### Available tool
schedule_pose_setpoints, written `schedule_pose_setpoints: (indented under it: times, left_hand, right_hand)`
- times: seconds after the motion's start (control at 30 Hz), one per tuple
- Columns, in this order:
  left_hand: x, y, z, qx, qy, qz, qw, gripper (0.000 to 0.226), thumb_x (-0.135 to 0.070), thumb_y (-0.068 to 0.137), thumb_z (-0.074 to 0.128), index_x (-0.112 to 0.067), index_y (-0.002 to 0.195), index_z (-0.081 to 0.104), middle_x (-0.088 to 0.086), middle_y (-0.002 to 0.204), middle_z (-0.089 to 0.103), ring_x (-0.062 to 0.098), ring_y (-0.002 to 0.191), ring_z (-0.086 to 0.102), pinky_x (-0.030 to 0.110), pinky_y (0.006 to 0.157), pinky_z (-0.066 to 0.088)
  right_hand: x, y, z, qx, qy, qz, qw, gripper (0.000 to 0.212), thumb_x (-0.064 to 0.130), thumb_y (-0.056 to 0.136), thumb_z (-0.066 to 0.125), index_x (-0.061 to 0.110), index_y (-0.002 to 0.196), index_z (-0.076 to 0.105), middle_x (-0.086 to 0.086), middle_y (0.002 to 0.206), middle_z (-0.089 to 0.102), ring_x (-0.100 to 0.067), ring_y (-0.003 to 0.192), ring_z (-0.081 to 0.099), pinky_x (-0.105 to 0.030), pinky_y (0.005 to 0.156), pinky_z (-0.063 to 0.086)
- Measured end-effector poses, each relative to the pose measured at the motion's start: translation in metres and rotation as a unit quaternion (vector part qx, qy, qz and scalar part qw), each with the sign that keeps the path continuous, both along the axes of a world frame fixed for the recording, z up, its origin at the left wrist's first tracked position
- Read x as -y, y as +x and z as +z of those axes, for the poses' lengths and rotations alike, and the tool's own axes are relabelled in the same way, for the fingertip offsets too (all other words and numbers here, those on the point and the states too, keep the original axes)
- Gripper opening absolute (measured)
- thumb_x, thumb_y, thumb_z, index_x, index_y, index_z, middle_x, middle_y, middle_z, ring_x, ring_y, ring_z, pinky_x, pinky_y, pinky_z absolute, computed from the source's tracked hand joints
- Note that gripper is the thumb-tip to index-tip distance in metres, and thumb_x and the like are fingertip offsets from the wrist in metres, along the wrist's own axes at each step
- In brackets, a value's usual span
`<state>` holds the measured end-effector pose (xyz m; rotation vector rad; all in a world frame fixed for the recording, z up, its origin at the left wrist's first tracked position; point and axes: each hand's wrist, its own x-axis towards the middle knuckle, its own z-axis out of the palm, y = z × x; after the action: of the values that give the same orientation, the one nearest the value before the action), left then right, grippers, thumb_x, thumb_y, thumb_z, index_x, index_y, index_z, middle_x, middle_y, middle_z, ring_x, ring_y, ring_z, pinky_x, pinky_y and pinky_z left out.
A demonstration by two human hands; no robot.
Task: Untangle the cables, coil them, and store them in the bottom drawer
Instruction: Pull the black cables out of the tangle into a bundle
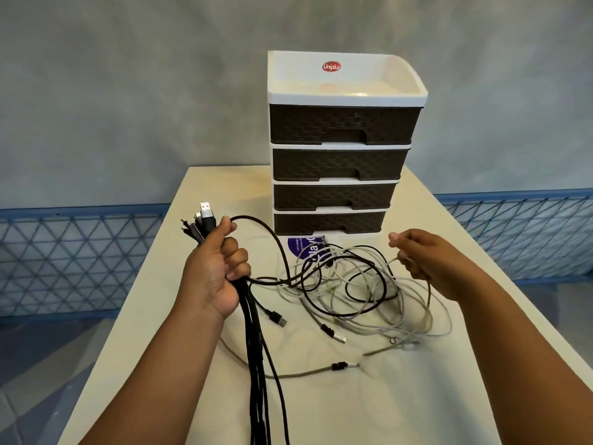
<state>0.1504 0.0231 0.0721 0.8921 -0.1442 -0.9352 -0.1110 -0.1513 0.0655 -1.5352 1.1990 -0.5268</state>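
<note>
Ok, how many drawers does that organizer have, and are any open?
4, stacked under the white top tray: top drawer, second drawer, third drawer, bottom drawer at table level. All look closed; none appear hidden.

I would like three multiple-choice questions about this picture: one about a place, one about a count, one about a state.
1. Where does the purple label lie?
A. in the top tray
B. on the table before the drawer unit
C. in the left hand

2. How many brown drawers has the drawer unit?
A. two
B. four
C. six

3. How is the bottom drawer?
A. closed
B. pulled fully out
C. removed

Answers:
1 B, it lies on the table partly under the tangled cables.
2 B, four fronts are stacked.
3 A, its front sits flush with the frame.
</note>
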Motion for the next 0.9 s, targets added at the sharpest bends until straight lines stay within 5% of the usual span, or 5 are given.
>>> schedule_pose_setpoints:
  times: [0.13,0.4,0.53,0.7,0.9]
  left_hand:
    - [0.002,-0.006,0.003,0.014,0.000,-0.013,1.000,0.018,-0.028,0.097,0.056,-0.019,0.081,0.055,-0.010,0.044,0.025,0.002,0.035,0.020,0.015,0.031,0.018]
    - [0.002,-0.011,0.004,0.019,-0.012,-0.026,0.999,0.019,-0.029,0.097,0.054,-0.020,0.081,0.055,-0.011,0.043,0.023,0.002,0.034,0.020,0.014,0.030,0.017]
    - [0.001,-0.012,0.005,0.012,-0.031,-0.033,0.999,0.020,-0.030,0.096,0.053,-0.020,0.078,0.055,-0.011,0.042,0.022,0.001,0.033,0.019,0.014,0.030,0.016]
    - [0.000,-0.010,0.004,0.012,-0.034,-0.031,0.999,0.021,-0.030,0.097,0.052,-0.020,0.078,0.054,-0.011,0.041,0.023,0.001,0.032,0.020,0.013,0.029,0.017]
    - [0.001,-0.009,0.003,0.013,-0.031,-0.029,0.999,0.020,-0.031,0.096,0.053,-0.021,0.078,0.055,-0.010,0.041,0.022,0.001,0.033,0.019,0.013,0.030,0.016]
  right_hand:
    - [-0.003,-0.005,0.022,0.075,0.019,0.120,0.990,0.019,0.000,0.094,0.055,0.004,0.112,0.061,-0.010,0.079,0.057,-0.015,0.065,0.045,-0.028,0.062,0.039]
    - [-0.015,0.011,0.032,0.116,-0.041,0.142,0.982,0.013,-0.002,0.092,0.057,0.002,0.103,0.062,-0.008,0.076,0.060,-0.013,0.052,0.044,-0.024,0.048,0.036]
    - [-0.015,0.016,0.008,-0.071,-0.080,0.182,0.977,0.013,-0.001,0.092,0.059,0.010,0.097,0.065,-0.007,0.081,0.066,-0.014,0.059,0.058,-0.027,0.056,0.048]
    - [-0.004,0.025,-0.026,-0.331,-0.196,0.235,0.893,0.010,0.020,0.091,0.064,0.020,0.100,0.066,-0.001,0.105,0.068,-0.018,0.094,0.062,-0.032,0.083,0.050]
    - [-0.014,0.051,-0.026,-0.149,-0.119,0.316,0.929,0.017,0.024,0.094,0.062,0.024,0.109,0.070,0.008,0.102,0.072,-0.011,0.094,0.066,-0.027,0.084,0.051]
